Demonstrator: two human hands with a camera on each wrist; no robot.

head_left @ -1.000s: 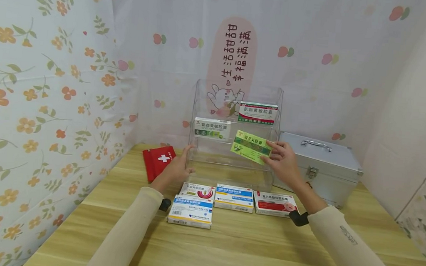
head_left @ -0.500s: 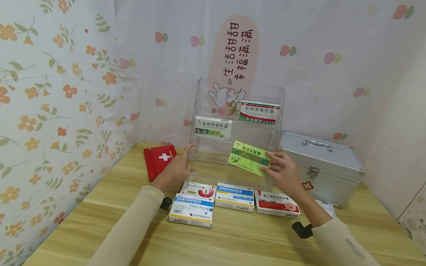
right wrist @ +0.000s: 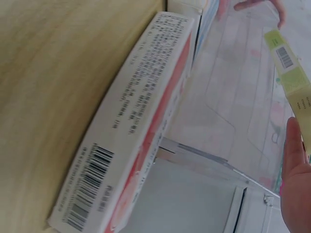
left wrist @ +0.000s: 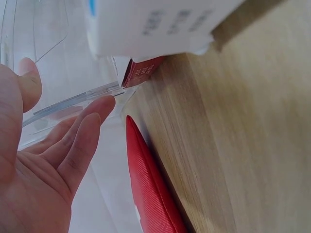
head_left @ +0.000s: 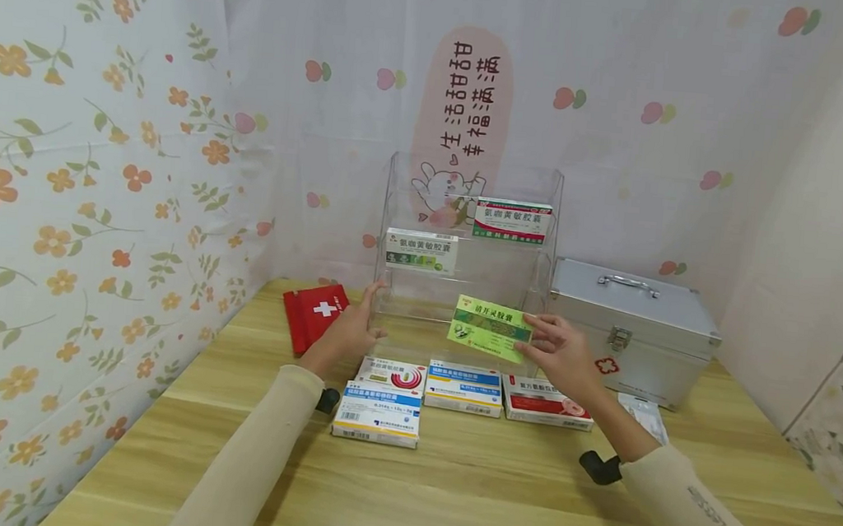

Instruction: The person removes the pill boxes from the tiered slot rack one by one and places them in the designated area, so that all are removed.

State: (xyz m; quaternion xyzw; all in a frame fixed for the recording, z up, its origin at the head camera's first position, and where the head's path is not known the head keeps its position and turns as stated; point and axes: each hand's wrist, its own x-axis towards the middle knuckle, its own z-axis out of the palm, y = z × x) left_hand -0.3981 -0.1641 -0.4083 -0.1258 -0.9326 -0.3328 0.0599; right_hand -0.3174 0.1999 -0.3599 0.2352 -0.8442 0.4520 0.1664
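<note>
My right hand (head_left: 559, 348) pinches the right end of a green medicine box (head_left: 491, 328) between thumb and fingers, printed face forward, tilted slightly, in front of the lower tiers of a clear acrylic rack (head_left: 464, 287). The box's edge (right wrist: 292, 65) also shows in the right wrist view. At the rack's left side, my left hand (head_left: 349, 333) has its fingers extended along the panel, thumb apart, as the left wrist view shows too. On the rack stand a white-and-green medicine box (head_left: 421, 251) at left and a red-and-green medicine box (head_left: 512, 222) higher at right.
Several boxes lie before the rack: a blue-and-white box (head_left: 377, 412) overlapping a pink-ringed box (head_left: 392, 374), another blue-and-white box (head_left: 464, 388) and a red-and-white box (head_left: 547, 403). A red first-aid pouch (head_left: 313, 314) lies left; a silver case (head_left: 631, 333) stands right.
My right hand has lowered the green box from the middle of the rack to its lower part. The left hand stays at the rack's left side.
</note>
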